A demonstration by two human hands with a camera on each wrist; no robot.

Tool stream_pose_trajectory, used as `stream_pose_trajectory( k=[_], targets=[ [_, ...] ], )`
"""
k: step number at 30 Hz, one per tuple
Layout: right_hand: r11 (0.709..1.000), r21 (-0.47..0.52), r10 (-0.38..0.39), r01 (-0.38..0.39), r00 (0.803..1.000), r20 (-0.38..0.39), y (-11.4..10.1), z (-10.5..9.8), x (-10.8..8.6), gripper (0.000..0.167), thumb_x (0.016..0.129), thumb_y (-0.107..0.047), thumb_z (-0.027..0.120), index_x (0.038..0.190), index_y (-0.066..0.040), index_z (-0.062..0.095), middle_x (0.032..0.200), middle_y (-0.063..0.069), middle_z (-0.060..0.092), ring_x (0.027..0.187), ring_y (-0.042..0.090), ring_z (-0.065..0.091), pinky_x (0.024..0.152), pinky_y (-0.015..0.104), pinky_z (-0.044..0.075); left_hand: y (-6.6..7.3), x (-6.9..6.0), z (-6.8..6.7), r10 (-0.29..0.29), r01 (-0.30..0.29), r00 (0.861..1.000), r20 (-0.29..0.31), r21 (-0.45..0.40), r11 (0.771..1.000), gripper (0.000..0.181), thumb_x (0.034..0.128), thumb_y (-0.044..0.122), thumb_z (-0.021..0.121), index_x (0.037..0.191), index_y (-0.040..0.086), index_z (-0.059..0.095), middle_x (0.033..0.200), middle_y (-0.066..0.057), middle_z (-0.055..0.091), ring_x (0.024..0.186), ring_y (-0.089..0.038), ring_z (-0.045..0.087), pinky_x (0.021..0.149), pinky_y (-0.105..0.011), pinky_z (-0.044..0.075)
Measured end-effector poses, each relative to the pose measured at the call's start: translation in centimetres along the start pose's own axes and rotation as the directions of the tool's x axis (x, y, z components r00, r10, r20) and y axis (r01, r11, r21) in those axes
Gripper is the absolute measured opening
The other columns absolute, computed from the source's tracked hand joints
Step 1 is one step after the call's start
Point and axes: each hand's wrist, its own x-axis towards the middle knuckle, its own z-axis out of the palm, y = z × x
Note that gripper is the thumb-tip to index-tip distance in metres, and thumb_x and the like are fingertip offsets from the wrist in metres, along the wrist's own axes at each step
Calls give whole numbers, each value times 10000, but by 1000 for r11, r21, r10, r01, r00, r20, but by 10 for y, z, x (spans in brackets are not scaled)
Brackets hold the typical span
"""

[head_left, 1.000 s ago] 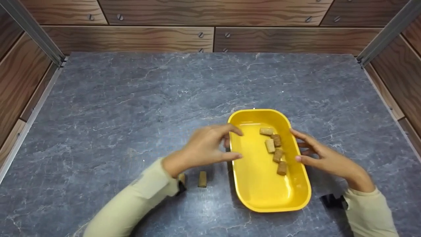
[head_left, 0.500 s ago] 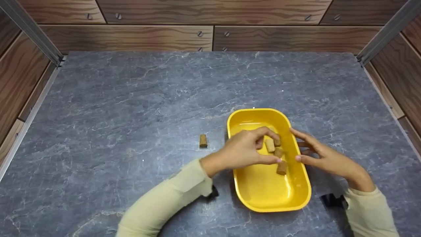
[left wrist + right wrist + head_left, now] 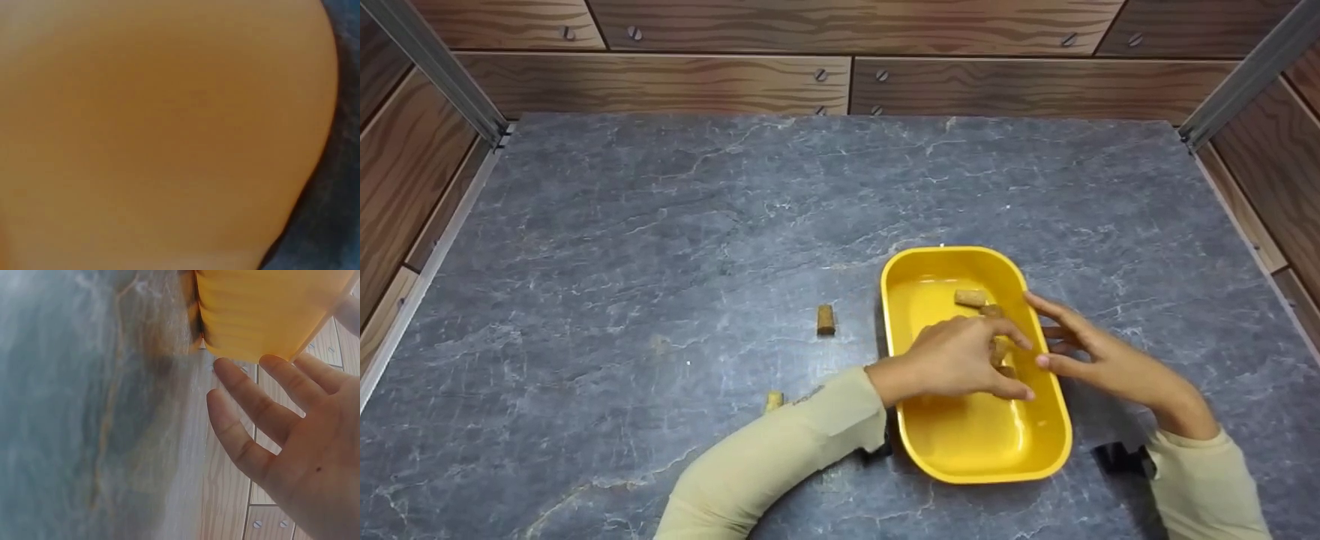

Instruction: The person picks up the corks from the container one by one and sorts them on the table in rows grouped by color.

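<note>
A yellow tray (image 3: 982, 442) stands right of centre in the head view, with several corks (image 3: 970, 298) lying inside. Over its interior is my left hand (image 3: 952, 356), palm down, thumb and forefinger spread apart, with part of the corks showing between them. My right hand (image 3: 1099, 360) touches the tray's right rim with thumb and forefinger. In the right wrist view, its fingers reach fairly straight to the tray's outer wall (image 3: 264, 315). Two corks show on the table: a brown one (image 3: 826, 320) left of the tray, and a paler one (image 3: 775, 401) by my left sleeve.
The grey marbled table (image 3: 660, 225) is bordered by wood-patterned panels (image 3: 660, 82) at the back and sides. Metal posts (image 3: 442, 67) rise at both back corners. Blurred skin fills most of the left wrist view.
My left hand has moved right, from the tray's left rim to over the corks near its right side. The brown table cork, hidden at first, shows now. My right hand stays in place.
</note>
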Motion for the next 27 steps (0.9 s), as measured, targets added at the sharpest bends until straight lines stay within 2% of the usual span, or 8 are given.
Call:
stream_pose_trajectory(
  k=[4, 11, 15, 18, 23, 27],
  targets=[
    [1000, 27, 3, -3, 1000, 13, 0, 0, 0, 692, 989, -143, 533, 1555, -172, 135, 1542, 269, 211, 1143, -124, 478, 860, 218, 505, 0, 5, 6, -20, 18, 999, 27, 68, 998, 507, 696, 568, 793, 1150, 393, 648, 878, 182, 626, 767, -11, 543, 656, -215, 418],
    [999, 49, 1, -2, 1000, 24, 1, 2, 0, 701, 987, -135, 535, 1556, -173, 127, 1559, 262, 175, 1148, -124, 487, 862, 213, 507, -6, 7, 9, -32, 19, 994, 104, 120, 993, 468, 717, 530, 796, 1145, 397, 661, 798, 196, 583, 838, -19, 520, 677, -238, 425],
    [998, 58, -12, 10, 1000, 28, 0, 2, 1, 704, 985, -125, 535, 1556, -171, 125, 1556, 270, 170, 1142, -118, 498, 853, 222, 513, -8, 8, 11, -37, 14, 990, 136, 172, 985, 460, 724, 515, 796, 1148, 408, 652, 819, 236, 584, 881, -15, 531, 717, -264, 429],
    [998, 55, -27, 26, 999, 25, -1, 1, 1, 704, 985, -114, 534, 1556, -165, 126, 1556, 273, 166, 1143, -118, 499, 852, 215, 512, -9, 9, 11, -34, 5, 989, 144, 198, 980, 387, 747, 486, 789, 1101, 402, 657, 804, 238, 581, 871, -18, 533, 737, -282, 425],
    [998, 59, -17, 15, 1000, 21, 0, 1, -1, 707, 984, -118, 537, 1556, -164, 125, 1563, 271, 153, 1148, -126, 490, 862, 206, 506, -10, 12, 13, -26, -8, 989, 146, 231, 973, 194, 778, 435, 776, 927, 393, 661, 784, 232, 569, 827, -9, 524, 729, -285, 414],
    [998, 60, -11, 10, 1000, 19, 0, 1, -2, 707, 983, -122, 539, 1556, -166, 127, 1563, 269, 153, 1147, -124, 491, 861, 210, 509, -10, 13, 15, -27, -10, 989, 143, 251, 968, 137, 783, 411, 773, 843, 389, 652, 812, 236, 577, 815, -2, 529, 712, -269, 413]
  ],
)
